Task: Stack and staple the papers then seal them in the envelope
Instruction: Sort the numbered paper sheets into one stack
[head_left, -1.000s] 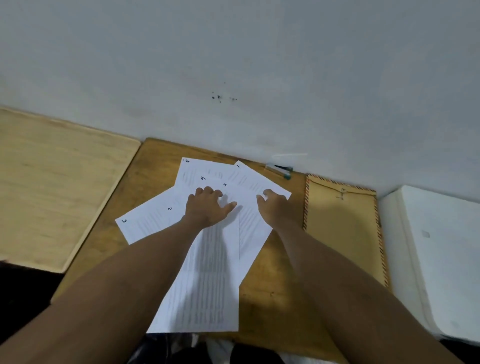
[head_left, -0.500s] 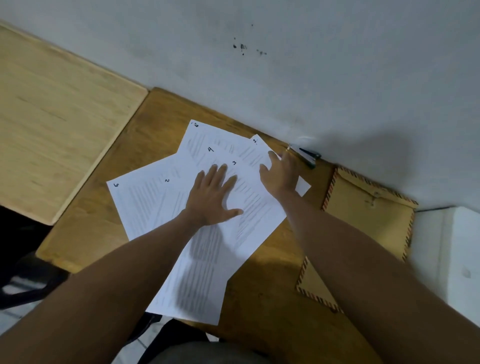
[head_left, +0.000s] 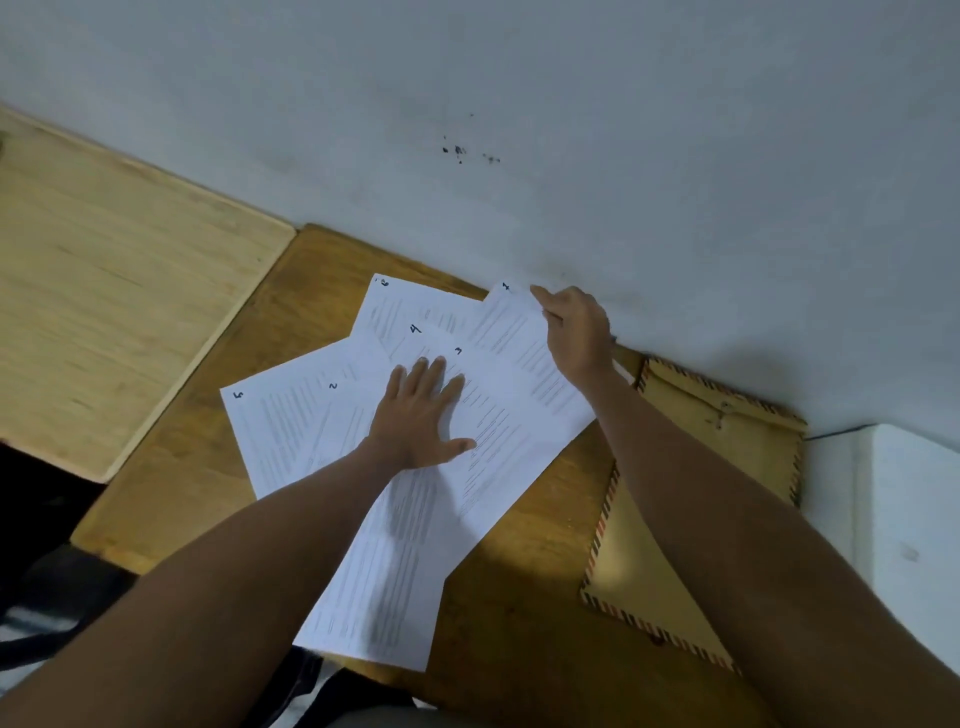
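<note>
Several white printed sheets (head_left: 415, 545), each with a handwritten number at its top corner, lie fanned out on the brown wooden desk (head_left: 519, 639). My left hand (head_left: 423, 415) rests flat on the middle of the fan, fingers spread. My right hand (head_left: 574, 327) pinches the top right edge of the rightmost sheet (head_left: 524, 343), close to the wall. A brown envelope (head_left: 691, 467) with a striped border lies to the right of the sheets, partly under my right forearm. The stapler is hidden behind my right hand.
A grey wall (head_left: 571, 130) runs right behind the desk. A lighter wooden table (head_left: 119, 291) adjoins on the left. A white surface (head_left: 909, 519) borders the envelope on the right. Dark chair parts (head_left: 52, 597) show below the desk's front edge.
My right hand has slid up along the rightmost sheet to its top edge and closed on it, covering the stapler. My left hand stays flat on the papers.
</note>
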